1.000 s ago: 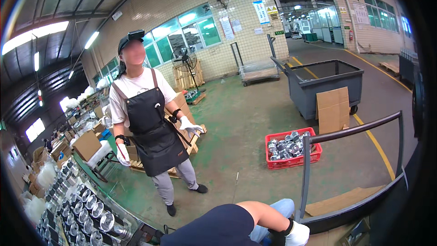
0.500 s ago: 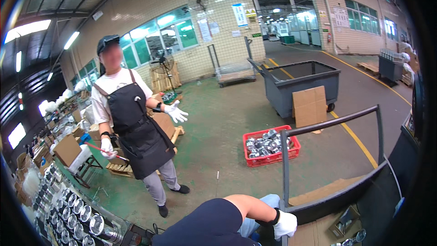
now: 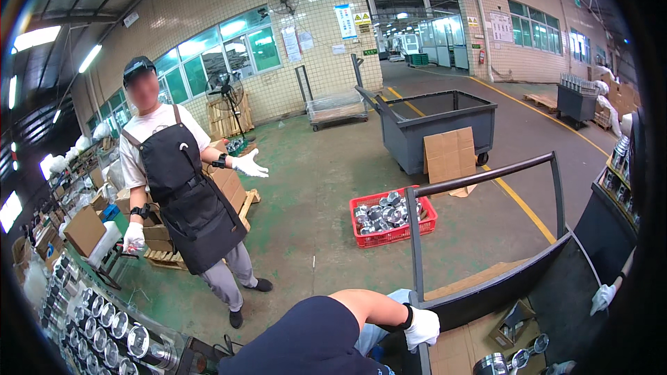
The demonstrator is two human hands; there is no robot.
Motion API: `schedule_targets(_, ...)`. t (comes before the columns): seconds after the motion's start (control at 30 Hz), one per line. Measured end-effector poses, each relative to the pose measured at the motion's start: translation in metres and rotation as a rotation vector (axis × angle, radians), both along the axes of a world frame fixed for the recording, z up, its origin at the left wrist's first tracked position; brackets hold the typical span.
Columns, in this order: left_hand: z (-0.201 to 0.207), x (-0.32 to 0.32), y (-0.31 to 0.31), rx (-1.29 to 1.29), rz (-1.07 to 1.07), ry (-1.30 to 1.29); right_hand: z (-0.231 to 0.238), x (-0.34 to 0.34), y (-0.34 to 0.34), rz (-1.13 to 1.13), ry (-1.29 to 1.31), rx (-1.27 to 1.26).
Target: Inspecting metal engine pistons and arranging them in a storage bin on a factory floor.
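My left hand (image 3: 422, 328), in a white glove with a black band at the wrist, is closed round the upright post of a dark metal cart frame (image 3: 417, 250). My dark blue sleeve (image 3: 299, 340) reaches in from the lower edge. By the right rim, my right hand (image 3: 603, 298), also white-gloved, hangs over the inside of the dark cart. Its fingers look stretched downward, with nothing visible in them. Below it lie shiny metal pistons (image 3: 492, 364) and a small open cardboard box (image 3: 513, 324) on a cardboard sheet.
A co-worker in a black apron (image 3: 191, 187) stands at left, one gloved hand (image 3: 250, 164) held out, palm open. Rows of metal pistons (image 3: 111, 333) fill the lower left. On the floor sit a red crate (image 3: 392, 236) of metal parts and a grey wheeled bin (image 3: 438, 132) with cardboard leaning on it.
The view has swung right, so the surroundings sit further left. My right hand now shows clearly at the right rim. My left hand keeps its hold. The co-worker's hand with the red stick is lower.
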State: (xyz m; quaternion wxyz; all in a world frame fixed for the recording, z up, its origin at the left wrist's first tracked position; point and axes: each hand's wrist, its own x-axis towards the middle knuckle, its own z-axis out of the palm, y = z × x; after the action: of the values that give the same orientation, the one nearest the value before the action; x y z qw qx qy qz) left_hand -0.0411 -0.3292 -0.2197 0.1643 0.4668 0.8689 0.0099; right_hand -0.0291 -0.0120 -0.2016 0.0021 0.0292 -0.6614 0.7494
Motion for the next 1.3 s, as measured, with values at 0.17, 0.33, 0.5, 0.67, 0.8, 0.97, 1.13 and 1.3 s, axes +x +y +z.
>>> schedule_targets(0.17, 0.005, 0.007, -0.01, -0.009, 0.055, 0.009, -0.001, -0.009, -0.007, 0.128, -0.029, 0.093)
schedule_targets(0.33, -0.004, 0.001, 0.005, 0.003, -0.039, 0.034, 0.034, 0.0, 0.001, 0.248, 0.322, 0.578)
schedule_targets(0.5, 0.021, 0.009, 0.01, 0.033, -0.003, -0.053, -0.021, -0.011, 0.03, 0.077, 1.153, 0.77)
schedule_targets(0.67, 0.018, 0.009, -0.009, 0.19, 0.028, -0.047, 0.026, -0.016, -0.012, -0.254, -0.428, -0.826)
schedule_targets(0.8, 0.048, 0.003, -0.001, -0.011, 0.004, -0.144, -0.037, -0.026, 0.008, -0.336, -0.331, -0.795)
schedule_targets(0.97, 0.027, -0.013, -0.017, 0.258, -0.13, -0.116, 0.066, -0.007, -0.005, -0.245, -0.476, -0.601)
schedule_targets(1.13, 0.034, -0.015, -0.043, 0.634, 0.01, -0.211, 0.164, -0.017, -0.008, -0.145, -0.305, 0.391)
schedule_targets(1.3, 0.029, -0.029, -0.061, 0.761, 0.057, -0.142, 0.266, -0.036, -0.032, -0.046, -0.177, 0.853)
